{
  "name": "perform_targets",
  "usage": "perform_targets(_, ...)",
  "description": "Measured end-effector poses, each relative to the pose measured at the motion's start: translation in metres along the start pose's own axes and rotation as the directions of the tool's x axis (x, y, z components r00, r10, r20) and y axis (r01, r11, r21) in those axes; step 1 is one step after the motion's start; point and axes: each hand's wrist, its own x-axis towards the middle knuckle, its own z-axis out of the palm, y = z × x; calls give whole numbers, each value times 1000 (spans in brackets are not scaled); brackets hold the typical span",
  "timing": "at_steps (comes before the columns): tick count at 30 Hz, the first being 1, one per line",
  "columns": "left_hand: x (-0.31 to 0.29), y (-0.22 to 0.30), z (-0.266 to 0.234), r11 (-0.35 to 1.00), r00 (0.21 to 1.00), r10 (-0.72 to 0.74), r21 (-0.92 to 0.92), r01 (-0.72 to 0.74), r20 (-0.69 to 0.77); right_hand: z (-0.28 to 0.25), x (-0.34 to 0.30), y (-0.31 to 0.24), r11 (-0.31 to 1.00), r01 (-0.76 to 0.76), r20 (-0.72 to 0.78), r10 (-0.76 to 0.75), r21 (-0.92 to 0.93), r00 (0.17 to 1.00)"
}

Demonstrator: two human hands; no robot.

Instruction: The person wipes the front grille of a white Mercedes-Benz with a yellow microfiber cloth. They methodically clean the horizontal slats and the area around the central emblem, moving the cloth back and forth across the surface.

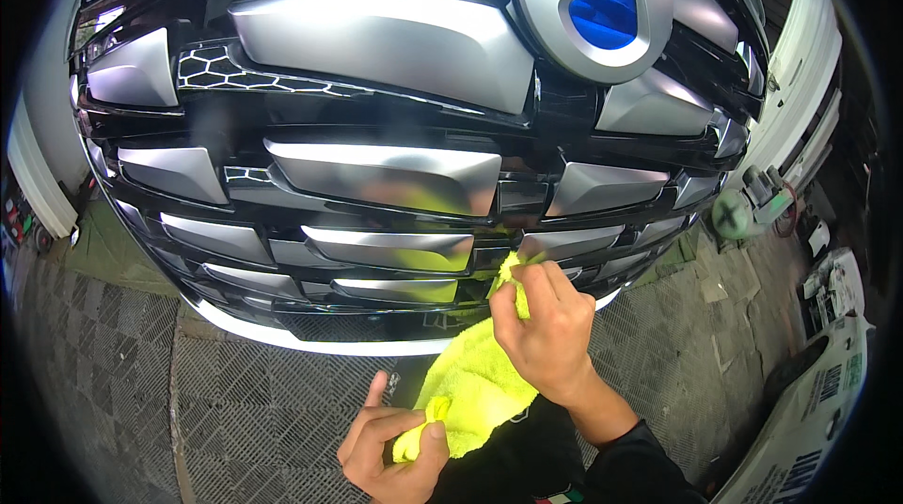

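A bright yellow-green microfibre cloth (480,382) hangs slack between my two hands, in front of a car's front grille. My left hand (390,443), low in the view, pinches the cloth's lower left corner between thumb and fingers, with one finger sticking up. My right hand (550,325) is higher and farther to the right; its fingers grip the cloth's upper end close to the lower rows of the grille (386,175). Whether the cloth tip touches the grille I cannot tell. Silver inserts sit in the glossy black grille, and the cloth's colour reflects in several of them.
A round silver emblem with a blue centre (649,43) is at the upper right of the grille. White bumper trim (329,346) curves along its bottom. Grey ribbed floor tiles (103,354) lie below. A green machine (743,212) and a white printed panel (818,410) stand to the right.
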Motion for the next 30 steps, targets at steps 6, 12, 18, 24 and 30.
perform_targets(6, 0, -6, 4, 998, 999, 18, -63, -16, 29, -18, 9, 13, 985, 33, 5, -34, 167, 999)
perform_targets(12, 1, -2, 7, 998, 998, -39, -56, 42, 54, -14, 20, 7, 998, 65, -48, -66, -18, 997)
perform_targets(18, 7, -6, 4, 998, 999, 3, -62, -1, 35, -7, 11, 2, 997, 50, 30, -48, -58, 998)
perform_targets(24, 5, -9, 6, 996, 999, -12, -89, 14, 29, -16, 13, 6, 998, 64, 17, -64, 24, 998)
perform_targets(30, 6, -4, 9, 996, 998, -37, -74, 40, 45, -11, 17, 4, 987, 131, -42, -135, -91, 990)
